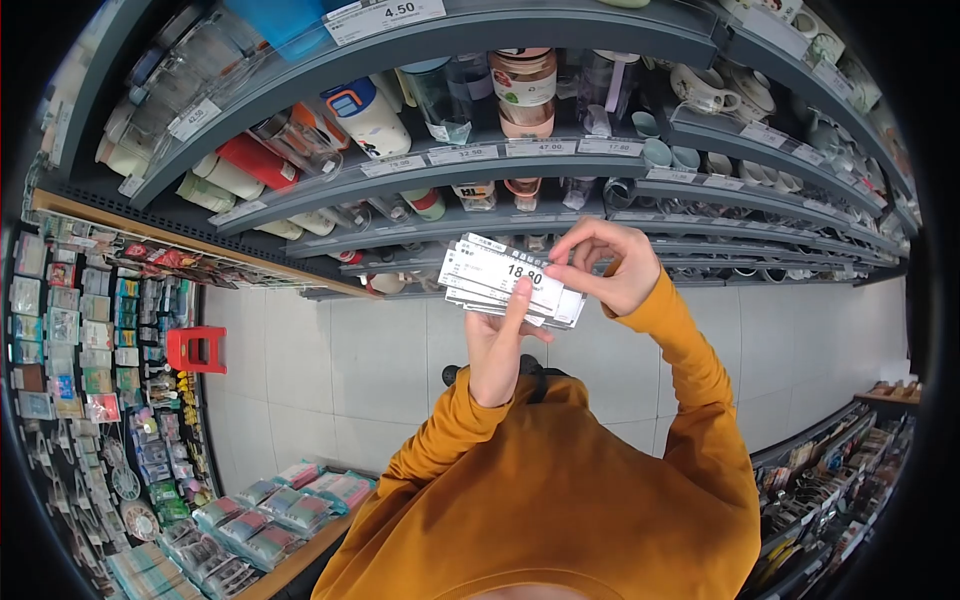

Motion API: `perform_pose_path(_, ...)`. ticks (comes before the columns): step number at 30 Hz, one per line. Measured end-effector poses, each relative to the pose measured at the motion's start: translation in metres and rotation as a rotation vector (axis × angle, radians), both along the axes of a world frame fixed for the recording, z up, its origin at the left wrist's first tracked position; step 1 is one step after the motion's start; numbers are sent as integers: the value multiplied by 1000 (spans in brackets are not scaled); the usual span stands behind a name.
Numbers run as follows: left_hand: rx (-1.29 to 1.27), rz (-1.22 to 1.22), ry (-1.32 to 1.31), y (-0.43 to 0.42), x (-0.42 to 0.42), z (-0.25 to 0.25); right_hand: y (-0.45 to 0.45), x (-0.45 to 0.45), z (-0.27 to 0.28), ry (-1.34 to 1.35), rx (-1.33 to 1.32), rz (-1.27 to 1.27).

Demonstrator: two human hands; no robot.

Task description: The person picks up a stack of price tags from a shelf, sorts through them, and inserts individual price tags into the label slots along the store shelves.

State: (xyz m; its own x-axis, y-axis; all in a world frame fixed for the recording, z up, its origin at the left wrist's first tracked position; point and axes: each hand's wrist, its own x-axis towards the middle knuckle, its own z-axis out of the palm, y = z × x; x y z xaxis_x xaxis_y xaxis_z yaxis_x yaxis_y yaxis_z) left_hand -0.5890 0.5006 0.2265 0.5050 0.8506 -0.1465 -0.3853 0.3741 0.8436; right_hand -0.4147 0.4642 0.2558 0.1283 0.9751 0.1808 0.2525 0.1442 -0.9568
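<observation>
Plainly, "18.80" on top label (498, 273).

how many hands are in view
2: the left hand holds the price labels from below, its thumb on top; the right hand seems to pinch their right end.

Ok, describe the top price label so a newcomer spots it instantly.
In front of the grey shelves, the left hand holds fanned white labels. The top label lies under the thumb; its bold 18.80 shows, while the others show mostly edges.
</observation>
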Motion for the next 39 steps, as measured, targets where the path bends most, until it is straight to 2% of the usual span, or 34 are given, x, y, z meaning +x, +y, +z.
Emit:
perform_pose_path(10,-49,12,-115,4,-15,12,10,-6,15,10,11,27)
perform_pose_path(16,-15,18,-117,11,-27,11,19,-18,18,151,-4,43)
perform_pose_path(19,-18,38,-109,15,-33,15,23,-22,20,124,-50,64)
perform_pose_path(25,-10,55,-134,19,-44,17,32,-37,20,79,48,64)
perform_pose_path(37,-17,77,-132,25,-64,18,37,-54,25,169,-17,78)
perform_pose_path(39,-24,60,-135,29,-67,18,35,-58,23,54,54,67)
